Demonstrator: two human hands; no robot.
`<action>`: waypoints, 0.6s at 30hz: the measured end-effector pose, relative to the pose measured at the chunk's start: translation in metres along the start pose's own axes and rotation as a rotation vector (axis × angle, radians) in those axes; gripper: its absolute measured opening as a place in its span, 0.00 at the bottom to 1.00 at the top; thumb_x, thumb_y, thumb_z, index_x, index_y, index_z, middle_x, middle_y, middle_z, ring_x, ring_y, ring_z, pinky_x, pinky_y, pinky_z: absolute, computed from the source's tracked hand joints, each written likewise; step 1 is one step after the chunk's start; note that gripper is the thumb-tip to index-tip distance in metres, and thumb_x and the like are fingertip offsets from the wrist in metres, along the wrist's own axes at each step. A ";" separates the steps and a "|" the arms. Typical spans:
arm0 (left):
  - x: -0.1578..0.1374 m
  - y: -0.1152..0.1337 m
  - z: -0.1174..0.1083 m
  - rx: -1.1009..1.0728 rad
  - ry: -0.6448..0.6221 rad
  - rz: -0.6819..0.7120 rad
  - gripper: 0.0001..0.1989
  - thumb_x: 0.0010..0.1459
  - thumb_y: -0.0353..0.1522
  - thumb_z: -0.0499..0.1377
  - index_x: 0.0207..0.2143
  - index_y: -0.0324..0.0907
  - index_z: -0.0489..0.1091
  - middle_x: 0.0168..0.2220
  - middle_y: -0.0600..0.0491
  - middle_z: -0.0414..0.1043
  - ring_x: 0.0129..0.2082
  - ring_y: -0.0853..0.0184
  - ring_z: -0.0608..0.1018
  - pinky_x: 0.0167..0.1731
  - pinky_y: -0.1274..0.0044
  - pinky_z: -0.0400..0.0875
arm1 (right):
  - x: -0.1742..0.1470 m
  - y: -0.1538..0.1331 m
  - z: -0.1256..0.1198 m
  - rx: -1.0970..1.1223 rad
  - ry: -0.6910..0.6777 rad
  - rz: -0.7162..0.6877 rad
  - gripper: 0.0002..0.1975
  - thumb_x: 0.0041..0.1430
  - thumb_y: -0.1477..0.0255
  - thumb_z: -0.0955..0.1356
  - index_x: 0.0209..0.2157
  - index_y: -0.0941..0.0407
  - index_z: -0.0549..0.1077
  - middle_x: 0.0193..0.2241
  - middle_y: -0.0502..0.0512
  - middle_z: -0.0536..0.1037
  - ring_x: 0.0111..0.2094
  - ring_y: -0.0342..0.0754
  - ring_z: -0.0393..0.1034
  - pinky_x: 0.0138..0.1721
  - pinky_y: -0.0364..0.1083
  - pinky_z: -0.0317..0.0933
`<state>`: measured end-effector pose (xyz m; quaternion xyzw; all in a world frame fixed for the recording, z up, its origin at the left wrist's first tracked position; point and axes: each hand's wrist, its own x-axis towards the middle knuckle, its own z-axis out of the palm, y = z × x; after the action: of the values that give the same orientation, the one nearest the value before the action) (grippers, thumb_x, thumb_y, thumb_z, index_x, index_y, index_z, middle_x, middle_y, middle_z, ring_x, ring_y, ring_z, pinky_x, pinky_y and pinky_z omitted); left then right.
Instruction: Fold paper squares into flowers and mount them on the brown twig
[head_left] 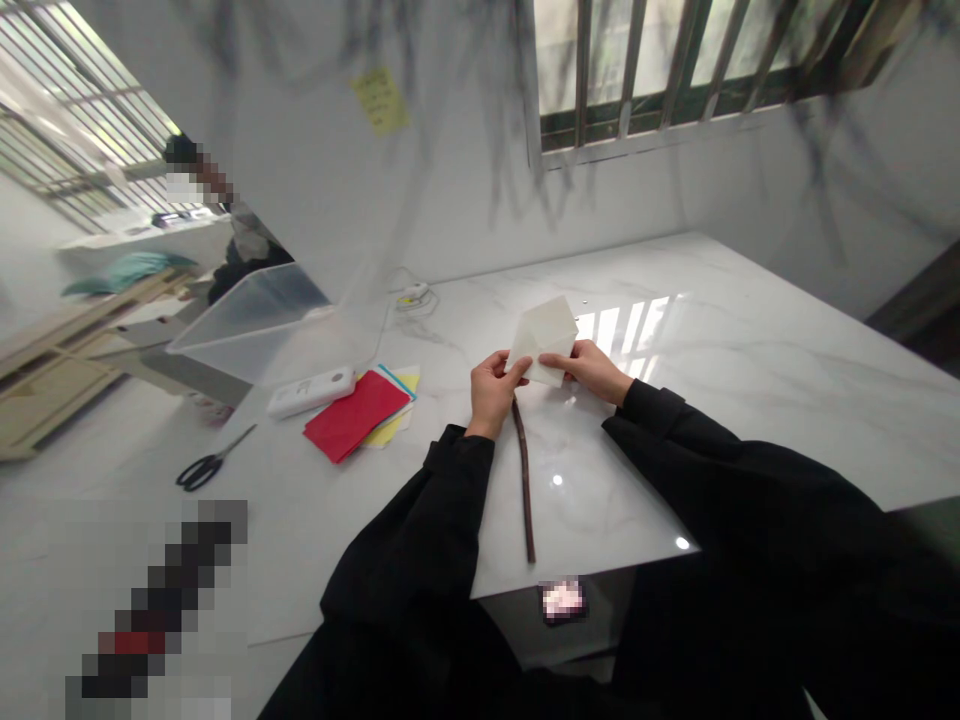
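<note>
Both hands meet over the white marble table (750, 350) with a folded sheet of white paper (546, 335) held between them. The left hand (491, 392) pinches the paper's near-left corner between thumb and fingertips, the other fingers curled in. The right hand (592, 368) grips the near-right edge, thumb on top and fingers tucked beneath. The paper stands tilted, its far part lifted off the table just beyond the knuckles.

Judging by the creased shape, the step in hand looks like folding: the sheet already shows an angled flap, and the hands seem to be lining up or pressing an edge. A further fold would call for matched edges, a steady pinch on both sides, and a firm press along the crease, probably with the paper laid flat.

A thin dark stick (523, 480) lies on the table just below the left hand, running back toward the person between the two black sleeves. Well to the left of the left hand lie a stack of coloured paper (360, 412) with red on top, a white remote (311, 391), a clear plastic box (259, 320) and black scissors (212, 462).
</note>
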<state>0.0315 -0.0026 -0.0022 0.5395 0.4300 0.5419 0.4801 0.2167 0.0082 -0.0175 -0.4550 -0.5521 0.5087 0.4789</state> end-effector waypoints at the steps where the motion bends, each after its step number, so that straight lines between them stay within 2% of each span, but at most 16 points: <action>1: 0.000 0.001 0.000 0.007 0.007 -0.004 0.20 0.48 0.43 0.72 0.36 0.38 0.77 0.35 0.49 0.80 0.30 0.68 0.78 0.32 0.76 0.77 | 0.000 0.000 0.000 0.017 0.004 0.000 0.21 0.51 0.56 0.77 0.33 0.61 0.79 0.27 0.55 0.78 0.24 0.42 0.63 0.23 0.43 0.54; 9: 0.001 0.000 -0.002 -0.002 -0.002 -0.047 0.22 0.48 0.46 0.72 0.35 0.38 0.76 0.33 0.50 0.79 0.29 0.68 0.77 0.30 0.77 0.74 | 0.000 -0.003 0.000 0.073 0.022 0.051 0.21 0.48 0.58 0.78 0.34 0.61 0.79 0.29 0.56 0.80 0.25 0.43 0.66 0.25 0.43 0.57; 14: 0.006 0.000 -0.008 -0.106 -0.045 -0.088 0.26 0.45 0.42 0.74 0.43 0.40 0.74 0.37 0.49 0.80 0.34 0.64 0.80 0.36 0.74 0.74 | -0.003 -0.009 -0.007 -0.040 -0.131 0.087 0.20 0.48 0.58 0.78 0.32 0.62 0.79 0.26 0.55 0.78 0.23 0.41 0.63 0.24 0.42 0.56; 18: 0.006 0.008 -0.012 -0.141 -0.092 -0.097 0.34 0.46 0.38 0.73 0.56 0.45 0.70 0.38 0.52 0.78 0.33 0.67 0.79 0.30 0.78 0.71 | -0.007 -0.016 -0.009 -0.083 -0.287 0.118 0.17 0.49 0.62 0.78 0.34 0.62 0.81 0.28 0.56 0.80 0.25 0.43 0.68 0.26 0.42 0.60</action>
<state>0.0198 0.0027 0.0057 0.5074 0.3939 0.5214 0.5617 0.2266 0.0009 -0.0017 -0.4289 -0.6077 0.5725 0.3450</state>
